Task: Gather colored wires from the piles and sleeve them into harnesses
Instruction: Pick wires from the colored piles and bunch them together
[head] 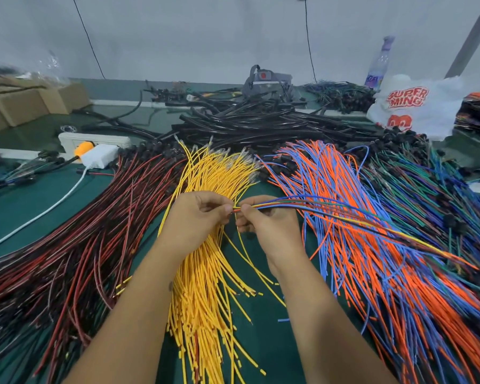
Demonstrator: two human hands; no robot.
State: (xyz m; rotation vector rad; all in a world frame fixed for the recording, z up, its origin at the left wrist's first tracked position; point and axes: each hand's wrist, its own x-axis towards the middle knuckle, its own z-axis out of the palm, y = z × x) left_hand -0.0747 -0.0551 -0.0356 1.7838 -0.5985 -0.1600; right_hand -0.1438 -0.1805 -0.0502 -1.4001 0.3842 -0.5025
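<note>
head cam, fwd-down, close over table [261,342]

Four wire piles [203,273], two hands [194,217], one bottle [378,65], one bag [416,106]

Bare green mat [261,342] open only in a narrow lane between yellow wire pile [203,286] and orange-blue pile [372,273]; red-black pile [67,259] blocks left, black tubing heap [247,123] blocks rear.

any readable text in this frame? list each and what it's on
"SUPER MING": red letters on the white plastic bag, back right.
Red print lower on that bag: too crumpled to read.
Label on the clear bottle behind the bag: too blurred to read.
Nothing else legible.
</note>
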